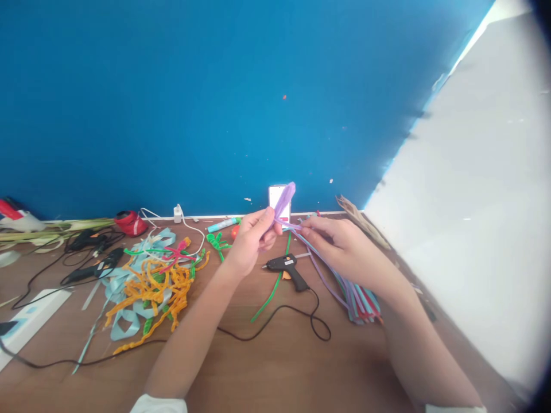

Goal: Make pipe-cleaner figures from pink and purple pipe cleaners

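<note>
Purple, soft-looking material makes up the bundle [284, 201] that you hold up above the counter [293, 367], near the middle of your view and in front of the blue wall [241, 103]. Its long axis runs steeply upward from your left hand [253, 238], leaning a little to the right, with the rounded, wider end uppermost and the narrow end down at your fingers. Behind it, the lit phone [272, 198] is partly covered.

Your left hand is clamped on the bundle's base, thumb and fingers together, so most of the bundle stands above and just to the right of that hand. From this base, a thin purple strand [289, 225] runs rightward, nearly level and dipping slightly, to your right hand [338, 241]. That hand pinches the strand at its fingertips, which lie to the right of the bundle, apart from its wide end.

Below and between your hands, the black glue gun [286, 264] lies with its nozzle toward your left. Beneath your right forearm rests a sheaf of coloured strips [361, 307]; orange strips [172, 284] lie tangled left of your left forearm.
</note>
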`<state>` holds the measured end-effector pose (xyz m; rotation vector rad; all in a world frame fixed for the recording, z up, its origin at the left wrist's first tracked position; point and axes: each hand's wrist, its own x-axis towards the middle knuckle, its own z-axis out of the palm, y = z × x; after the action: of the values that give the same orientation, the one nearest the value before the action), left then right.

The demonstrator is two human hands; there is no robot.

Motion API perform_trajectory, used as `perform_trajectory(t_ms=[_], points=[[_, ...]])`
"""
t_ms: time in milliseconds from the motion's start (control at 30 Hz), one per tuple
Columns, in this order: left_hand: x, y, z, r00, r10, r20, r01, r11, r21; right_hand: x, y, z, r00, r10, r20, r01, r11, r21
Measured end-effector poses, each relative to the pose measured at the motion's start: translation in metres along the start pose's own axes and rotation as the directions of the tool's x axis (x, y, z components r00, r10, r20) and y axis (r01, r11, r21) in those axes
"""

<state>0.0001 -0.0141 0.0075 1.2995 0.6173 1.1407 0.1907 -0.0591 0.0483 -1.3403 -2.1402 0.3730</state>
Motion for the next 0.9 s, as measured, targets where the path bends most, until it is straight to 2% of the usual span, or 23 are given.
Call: perform_trajectory(t_ms=[100, 200, 267, 367, 567, 700, 800, 900], points=[[-0.002, 0.006, -0.007, 0.987, -0.04, 0.156, 0.025, 0.995, 0.096, 0.002, 0.007, 0.0, 0.999, 0.012, 0.039, -0.013, 0.999, 0.031], [-0.003, 0.014, -0.011, 0.936, -0.109, 0.334, -0.004, 0.948, 0.319, 0.005, 0.015, -0.001, 0.998, 0.009, 0.057, -0.014, 0.996, 0.093], [-0.003, 0.018, -0.012, 0.902, -0.167, 0.398, -0.028, 0.898, 0.439, 0.006, 0.02, -0.002, 0.999, 0.01, 0.039, -0.015, 0.991, 0.132], [-0.003, 0.02, -0.009, 0.872, -0.211, 0.442, -0.059, 0.851, 0.522, 0.006, 0.022, -0.003, 1.0, 0.006, 0.016, -0.009, 0.987, 0.16], [-0.004, 0.014, -0.002, 0.889, -0.18, 0.421, -0.084, 0.84, 0.536, 0.005, 0.023, -0.005, 1.0, -0.007, 0.028, 0.004, 0.995, 0.103], [-0.001, 0.008, -0.001, 0.953, -0.095, 0.288, -0.07, 0.856, 0.513, 0.008, 0.025, -0.006, 0.999, 0.029, 0.019, -0.029, 1.0, 0.006], [0.003, 0.002, -0.002, 0.978, -0.057, 0.199, -0.033, 0.905, 0.425, 0.009, 0.027, -0.004, 0.999, 0.042, 0.03, -0.042, 0.999, -0.023], [0.005, -0.004, -0.005, 0.971, -0.082, 0.225, 0.018, 0.961, 0.275, 0.01, 0.03, -0.003, 0.999, 0.005, 0.054, -0.008, 0.999, 0.042]])
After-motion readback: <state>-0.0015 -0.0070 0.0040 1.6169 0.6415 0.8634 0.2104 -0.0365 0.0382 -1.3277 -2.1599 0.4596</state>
